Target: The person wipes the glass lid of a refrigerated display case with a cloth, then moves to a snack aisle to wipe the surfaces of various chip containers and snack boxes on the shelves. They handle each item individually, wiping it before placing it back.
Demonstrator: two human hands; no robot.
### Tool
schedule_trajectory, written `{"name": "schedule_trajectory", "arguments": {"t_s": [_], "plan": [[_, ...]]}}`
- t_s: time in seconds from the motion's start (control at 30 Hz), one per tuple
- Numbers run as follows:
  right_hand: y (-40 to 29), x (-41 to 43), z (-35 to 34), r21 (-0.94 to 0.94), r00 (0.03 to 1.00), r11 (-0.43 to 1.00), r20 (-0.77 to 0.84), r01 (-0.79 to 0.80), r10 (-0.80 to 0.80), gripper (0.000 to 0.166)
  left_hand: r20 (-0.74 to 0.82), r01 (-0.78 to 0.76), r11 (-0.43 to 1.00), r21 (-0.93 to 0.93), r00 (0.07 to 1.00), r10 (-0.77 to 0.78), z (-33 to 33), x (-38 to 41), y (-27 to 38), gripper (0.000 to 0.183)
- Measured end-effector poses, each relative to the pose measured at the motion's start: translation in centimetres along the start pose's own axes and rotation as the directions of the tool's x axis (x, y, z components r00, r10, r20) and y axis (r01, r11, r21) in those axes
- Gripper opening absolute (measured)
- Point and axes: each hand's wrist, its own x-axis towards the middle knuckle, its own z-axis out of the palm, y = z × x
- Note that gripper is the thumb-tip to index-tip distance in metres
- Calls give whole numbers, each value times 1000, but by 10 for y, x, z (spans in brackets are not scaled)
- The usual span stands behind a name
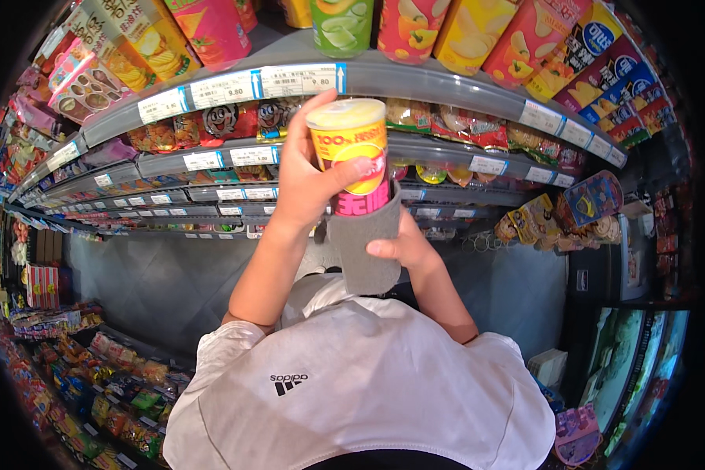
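Note:
In front of my chest I hold an upright snack canister, yellow and red with pink lettering lower down and a pale round lid on top. My left hand grips its upper part from the left, thumb across the front. A grey cloth covers the canister's lower part and hangs below it. From the right, my right hand holds the cloth against the canister, its thumb lying on the cloth. Most of the right fingers are hidden behind.
Ahead, a curved shelf edge with price tags carries a green canister and several others. Bagged snacks fill the tier below. Packets hang on a rack at right. Snack bins stand behind left, beyond the grey floor.

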Motion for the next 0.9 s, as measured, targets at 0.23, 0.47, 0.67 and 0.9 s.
{"name": "schedule_trajectory", "arguments": {"t_s": [0.23, 0.47, 0.67, 0.9], "plan": [[28, -1, 4, 152, 996, 986, -42, -68, 75, 66, 7, -229, 971, 66, 973, 229, -7, 11, 39, 85], [40, -2, 7, 176, 933, 968, -282, -180, 225, 29, 58, -719, 648, 249, 679, 732, -4, 35, 96, 86], [38, -15, 14, 188, 915, 954, -287, -235, 282, 30, 256, -908, 216, 359, 319, 913, 15, 85, 146, 74], [41, -20, 6, 180, 913, 961, -315, -209, 257, 33, 379, -889, 312, 335, 430, 819, 5, 129, 122, 93]]}}
